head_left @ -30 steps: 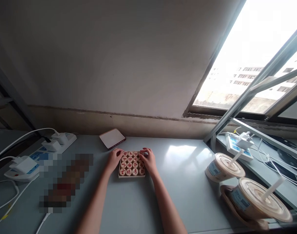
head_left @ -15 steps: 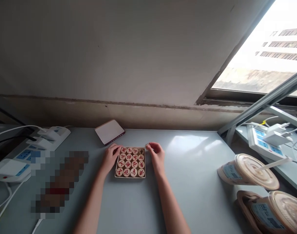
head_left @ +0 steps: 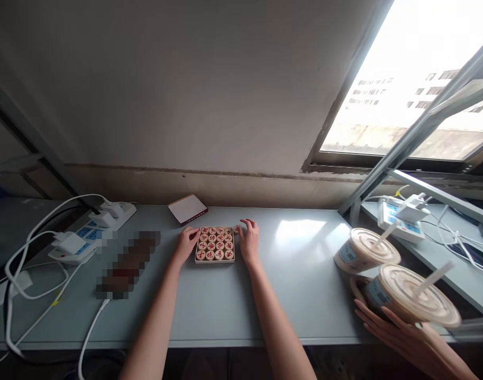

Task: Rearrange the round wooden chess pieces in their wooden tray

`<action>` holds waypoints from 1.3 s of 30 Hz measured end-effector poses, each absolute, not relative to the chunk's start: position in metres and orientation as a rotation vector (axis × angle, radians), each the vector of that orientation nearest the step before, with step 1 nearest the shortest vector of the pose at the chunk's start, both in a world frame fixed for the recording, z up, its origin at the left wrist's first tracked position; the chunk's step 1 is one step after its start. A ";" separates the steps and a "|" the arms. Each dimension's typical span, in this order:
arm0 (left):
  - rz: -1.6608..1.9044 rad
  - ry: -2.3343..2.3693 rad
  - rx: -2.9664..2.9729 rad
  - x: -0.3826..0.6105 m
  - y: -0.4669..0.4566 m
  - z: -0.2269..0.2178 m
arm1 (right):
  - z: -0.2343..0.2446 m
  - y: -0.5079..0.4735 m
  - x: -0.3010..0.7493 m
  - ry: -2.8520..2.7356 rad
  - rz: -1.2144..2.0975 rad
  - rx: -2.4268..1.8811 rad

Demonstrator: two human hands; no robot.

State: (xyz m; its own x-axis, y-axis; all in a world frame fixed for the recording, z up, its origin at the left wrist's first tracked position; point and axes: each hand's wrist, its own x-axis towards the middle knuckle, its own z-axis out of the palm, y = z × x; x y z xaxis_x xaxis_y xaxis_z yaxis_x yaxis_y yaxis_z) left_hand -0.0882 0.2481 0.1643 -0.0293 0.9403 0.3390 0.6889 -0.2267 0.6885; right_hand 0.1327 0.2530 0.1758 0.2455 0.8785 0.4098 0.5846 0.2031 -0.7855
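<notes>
A shallow open box (head_left: 215,262) of Chinese chess pieces sits on the desk, its round wooden discs in rows. Most discs have red characters; the one in the far right corner has a dark character. My left hand (head_left: 186,244) grips the box's left edge near the far corner, fingertips at the rim. Just past the right rim, one loose chess piece (head_left: 236,229) with a red mark lies by my right fingertips. My right hand (head_left: 249,240) rests beside it with fingers apart. Behind the box is a pale lid (head_left: 188,209) with a dark red side.
Two lidded drink cups with straws, one farther back (head_left: 368,248) and one nearer (head_left: 415,293), stand at right. Another person's hand (head_left: 399,330) is at the nearer cup's carrier. Power strips (head_left: 86,232) with cables lie left, beside a blurred-out object (head_left: 128,266). A metal frame (head_left: 384,163) rises right.
My right fingers have loosened from the chess piece, which is now beside the box. Another person's hand has appeared at the cups. The view has shifted, showing the desk's front edge.
</notes>
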 end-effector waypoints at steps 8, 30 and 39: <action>1.136 1.743 1.980 -0.100 0.247 0.164 | 0.186 0.215 0.125 -1.839 0.344 -1.494; 1.122 1.736 1.976 -0.110 0.246 0.160 | 0.171 0.228 0.127 -1.414 0.273 -1.745; 1.162 1.703 1.970 -0.112 0.248 0.159 | 0.192 0.201 0.122 -1.923 0.340 -1.484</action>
